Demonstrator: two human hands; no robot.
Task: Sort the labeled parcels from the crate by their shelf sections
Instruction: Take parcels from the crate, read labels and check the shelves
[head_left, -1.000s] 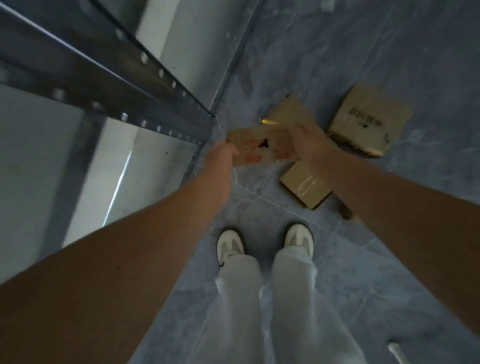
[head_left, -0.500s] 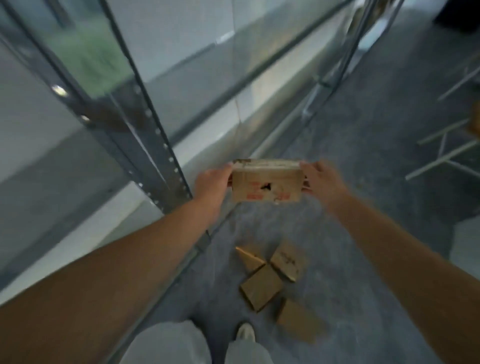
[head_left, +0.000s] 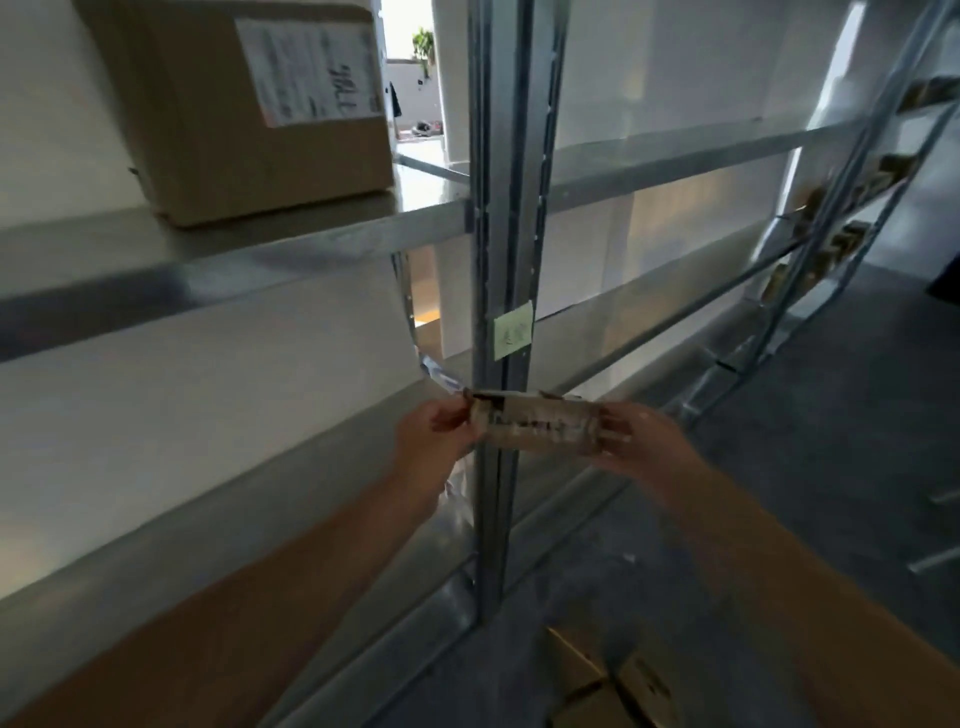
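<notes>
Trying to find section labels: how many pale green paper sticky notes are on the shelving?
1: the pale green paper sticky note is on the grey metal upright. Others may be hidden.

Metal shelving (head_left: 675, 156) beside a grey floor (head_left: 805, 441).
A large labelled cardboard box (head_left: 249, 109) sits on the upper shelf (head_left: 311, 244), left of the upright (head_left: 511, 208) (a pale green note (head_left: 513, 330) is stuck to that post); small cardboard parcels (head_left: 597, 686) lie on the floor.

— Bright daylight through the opening (head_left: 408, 31), back panels (head_left: 208, 389) washed nearly white.
— But the floor (head_left: 831, 441) is dim. The parcel (head_left: 535, 428) label is smeared with blur, and the far racks (head_left: 852, 208) bow at the right edge.
</notes>
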